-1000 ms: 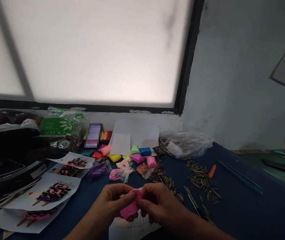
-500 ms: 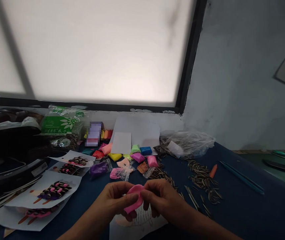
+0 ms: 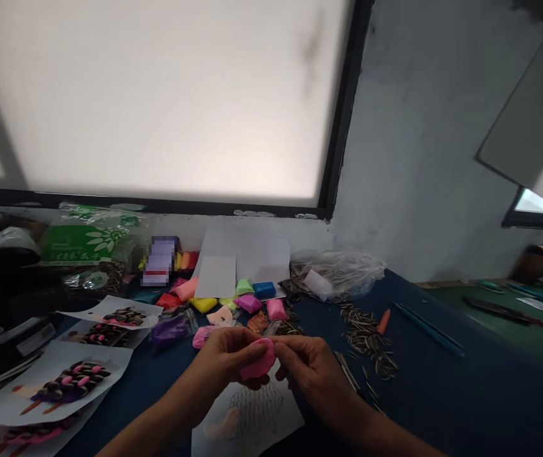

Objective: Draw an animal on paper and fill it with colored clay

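Observation:
A flattened piece of pink modelling clay (image 3: 261,361) is held up between both hands above the paper. My left hand (image 3: 224,360) pinches it from the left, thumb on the near face. At its right edge, the thumb and fingertips of my right hand (image 3: 310,367) are closed on the clay. Beneath lies a white sheet (image 3: 233,441) with a pencil drawing of a body covered in short strokes, and a patch of peach clay (image 3: 224,424) on its left part. An opened pack of pink clay (image 3: 201,336) sits just beyond my left hand.
Finished sunflower-seed pictures (image 3: 69,387) overlap at left. Colourful clay packets (image 3: 248,303) lie at the back beside white cards (image 3: 217,277). Loose sunflower seeds (image 3: 364,333), an orange clay stick (image 3: 384,322) and blue tweezers (image 3: 428,330) are at right. A green seed bag (image 3: 91,241) stands back left.
The view has turned right, so the table's contents sit further left. The pink clay has been turned in my fingers and looks rounder, and more of the drawing shows beneath my hands.

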